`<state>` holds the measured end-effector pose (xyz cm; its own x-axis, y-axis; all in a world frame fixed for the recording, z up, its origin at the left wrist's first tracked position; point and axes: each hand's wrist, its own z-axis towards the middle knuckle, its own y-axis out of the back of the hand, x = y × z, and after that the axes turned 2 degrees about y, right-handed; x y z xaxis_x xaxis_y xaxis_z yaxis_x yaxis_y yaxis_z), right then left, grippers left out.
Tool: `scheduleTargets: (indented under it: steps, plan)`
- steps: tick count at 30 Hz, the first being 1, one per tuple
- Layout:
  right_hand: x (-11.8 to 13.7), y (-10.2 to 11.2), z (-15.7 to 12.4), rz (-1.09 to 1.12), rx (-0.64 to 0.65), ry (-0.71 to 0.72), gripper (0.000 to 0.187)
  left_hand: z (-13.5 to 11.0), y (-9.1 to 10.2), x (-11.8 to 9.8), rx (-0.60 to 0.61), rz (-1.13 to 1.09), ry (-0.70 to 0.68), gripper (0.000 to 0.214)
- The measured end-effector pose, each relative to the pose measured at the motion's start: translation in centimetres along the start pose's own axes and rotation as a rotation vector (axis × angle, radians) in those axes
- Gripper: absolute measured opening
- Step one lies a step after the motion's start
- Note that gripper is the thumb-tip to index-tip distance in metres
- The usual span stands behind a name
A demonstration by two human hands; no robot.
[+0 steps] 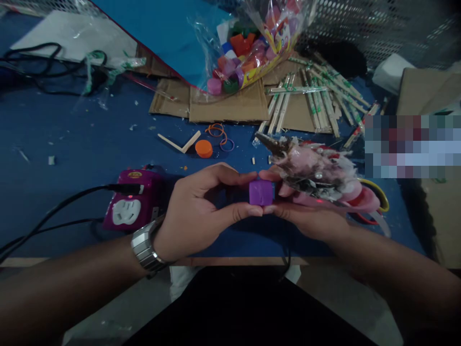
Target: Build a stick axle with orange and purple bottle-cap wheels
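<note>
Fingertips of both hands pinch a small purple block (261, 192) from its two sides, just above the blue tabletop. Its exact kind is not clear; it looks like smooth plastic. My left hand (207, 204), with a metal watch at the wrist, has its thumb at the block's near edge and its fingers at the far edge. My right hand (302, 211) grips the opposite side. A pink glue gun (320, 178), crusted with glue and lint, overlaps the right fingers, its dark nozzle pointing left. Whether that hand also supports it, I cannot tell.
Left of my hands sits a purple power socket box (133, 199) with black cords. Beyond lie an orange cap (203, 149), a bent wooden stick (182, 144), cardboard (226, 105), wrapped chopsticks (320, 103) and a clear bag of colourful pieces (252, 53). A cardboard box stands right.
</note>
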<state>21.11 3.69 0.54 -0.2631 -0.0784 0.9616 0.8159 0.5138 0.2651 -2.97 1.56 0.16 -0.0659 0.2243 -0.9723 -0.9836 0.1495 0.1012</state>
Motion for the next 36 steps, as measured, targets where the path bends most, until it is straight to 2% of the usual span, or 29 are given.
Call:
scheduleTargets:
  steps: [3, 5, 7, 9, 12, 17, 20, 23, 27, 31, 33, 36]
  plan:
    - [-0.1, 0.2, 0.0, -0.029, 0.06, -0.028, 0.025, 0.2, 0.2, 0.0, 0.004, 0.006, -0.031, 0.035]
    - [0.3, 0.4, 0.1, -0.059, -0.042, -0.018, 0.026, 0.2, 0.3, 0.1, 0.014, 0.011, -0.012, 0.036]
    - [0.9, 0.4, 0.3, -0.083, -0.186, 0.016, 0.033, 0.2, 0.4, 0.1, 0.03, 0.025, -0.001, 0.039]
    - [1.1, 0.5, 0.5, -0.069, -0.262, 0.076, 0.036, 0.2, 0.5, 0.1, 0.046, 0.035, -0.008, 0.043]
    - [0.8, 0.4, 0.6, -0.014, -0.235, 0.122, 0.031, 0.2, 0.5, 0.0, 0.06, 0.011, 0.036, 0.046]
    - [0.4, 0.1, 0.8, 0.066, -0.154, 0.074, 0.032, 0.3, 0.2, -0.2, 0.072, -0.108, 0.105, 0.066]
    - [0.4, 0.0, 0.8, 0.094, -0.099, 0.074, 0.028, 0.2, 0.1, -0.2, 0.079, -0.115, 0.097, 0.06]
    - [0.0, 0.0, 0.6, 0.075, -0.126, 0.078, 0.027, 0.1, 0.0, 0.0, 0.069, -0.09, 0.088, 0.052]
    - [-1.2, 0.2, 0.1, 0.008, -0.282, 0.094, 0.035, 0.1, 0.2, 0.4, 0.043, -0.006, -0.061, 0.053]
    - [-1.6, 0.3, 0.0, -0.059, -0.266, 0.065, 0.032, 0.2, 0.5, 0.3, 0.034, 0.123, -0.191, 0.04]
    - [-1.5, 0.2, 0.0, -0.026, -0.251, 0.065, 0.033, 0.3, 0.6, 0.2, 0.039, 0.145, -0.193, 0.034]
    - [-1.3, 0.0, 0.1, -0.003, -0.3, 0.098, 0.041, 0.2, 0.7, 0.1, 0.036, 0.142, -0.156, 0.031]
